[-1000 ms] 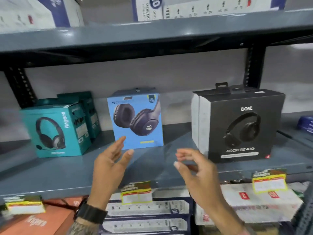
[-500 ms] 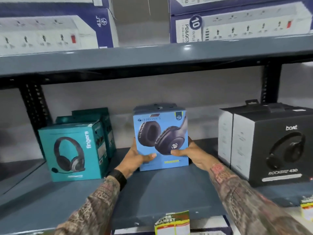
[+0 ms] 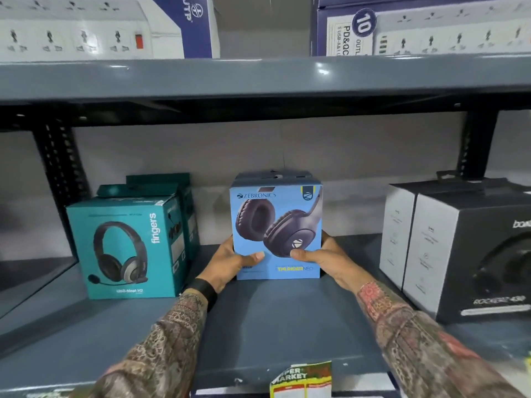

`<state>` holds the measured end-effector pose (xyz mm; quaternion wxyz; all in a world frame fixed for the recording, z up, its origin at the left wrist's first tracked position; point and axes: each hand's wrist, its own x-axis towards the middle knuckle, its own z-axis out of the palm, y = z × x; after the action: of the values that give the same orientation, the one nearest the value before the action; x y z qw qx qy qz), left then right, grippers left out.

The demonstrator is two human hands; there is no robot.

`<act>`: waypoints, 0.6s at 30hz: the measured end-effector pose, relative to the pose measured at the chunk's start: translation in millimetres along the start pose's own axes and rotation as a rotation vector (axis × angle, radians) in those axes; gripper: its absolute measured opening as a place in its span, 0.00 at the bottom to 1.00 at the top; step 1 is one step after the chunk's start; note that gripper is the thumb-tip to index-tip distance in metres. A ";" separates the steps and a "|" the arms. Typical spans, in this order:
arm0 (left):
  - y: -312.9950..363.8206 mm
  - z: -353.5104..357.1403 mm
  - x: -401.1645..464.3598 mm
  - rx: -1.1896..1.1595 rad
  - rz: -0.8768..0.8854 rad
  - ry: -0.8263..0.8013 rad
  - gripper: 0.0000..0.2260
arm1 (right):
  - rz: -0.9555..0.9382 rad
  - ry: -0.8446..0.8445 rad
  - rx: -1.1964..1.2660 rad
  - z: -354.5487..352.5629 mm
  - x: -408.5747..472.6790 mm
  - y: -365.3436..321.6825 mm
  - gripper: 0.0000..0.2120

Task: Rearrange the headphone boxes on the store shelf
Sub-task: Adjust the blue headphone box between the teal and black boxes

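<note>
A light blue Zebronics headphone box (image 3: 277, 225) stands upright in the middle of the grey shelf (image 3: 273, 320). My left hand (image 3: 230, 261) grips its lower left side and my right hand (image 3: 324, 259) grips its lower right side, thumbs on the front face. A teal Fingers headset box (image 3: 126, 248) stands to the left, with another teal box (image 3: 172, 186) behind it. Two black Boat headphone boxes (image 3: 471, 254) stand at the right, side by side.
The upper shelf (image 3: 258, 79) hangs low above the boxes and carries power strip boxes (image 3: 106, 27). Black uprights (image 3: 60, 170) stand at the back left and back right. A price tag (image 3: 301, 379) hangs on the shelf's front edge.
One second ago both hands hovered free in front of the shelf. They reached in and took hold of the blue box on both sides. The view has moved closer to the shelf.
</note>
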<state>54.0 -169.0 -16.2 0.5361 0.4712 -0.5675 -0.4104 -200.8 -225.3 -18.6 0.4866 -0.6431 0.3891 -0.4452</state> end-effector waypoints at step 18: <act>18.8 35.1 -136.0 0.176 0.061 0.034 0.21 | -0.064 -0.089 0.013 -14.3 -117.5 -12.5 0.31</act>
<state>14.7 -33.6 -31.3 0.5144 0.5062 -0.6061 -0.3343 -248.9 -116.8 -27.3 0.4930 -0.6714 0.3433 -0.4340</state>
